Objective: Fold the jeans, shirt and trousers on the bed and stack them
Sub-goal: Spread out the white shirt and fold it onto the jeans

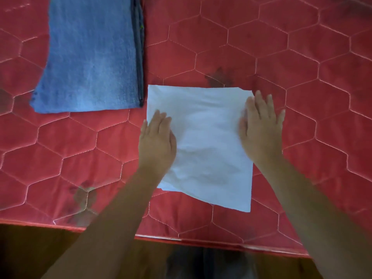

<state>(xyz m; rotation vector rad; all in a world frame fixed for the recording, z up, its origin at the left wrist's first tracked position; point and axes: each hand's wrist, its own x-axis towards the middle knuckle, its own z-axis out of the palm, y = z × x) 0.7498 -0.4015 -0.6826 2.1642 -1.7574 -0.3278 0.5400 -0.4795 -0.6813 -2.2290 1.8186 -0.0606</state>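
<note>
**A:** Where to find the shirt (205,141)?

**B:** Centre of view, folded into a white, slightly rumpled square on the red quilted bed (302,57). Folded jeans (90,57) at ten o'clock from it, just beside its far left corner. No sign of the trousers.

**A:** And the hands?

**B:** Left hand (156,137) flat on the square's nine o'clock edge, fingers (159,117) straight and close together. Right hand (261,129) flat on the three o'clock edge, fingers (261,103) straight, slightly spread, a little blurred. Pinching nothing; likely smoothing.

**A:** What to fear from here?

**B:** Probably pressing outward too hard and dragging the folds open. Or lifting by one edge for stacking and spilling the layers. Also lies fairly near the six o'clock bed edge, so could slip off under a careless sweep.
</note>
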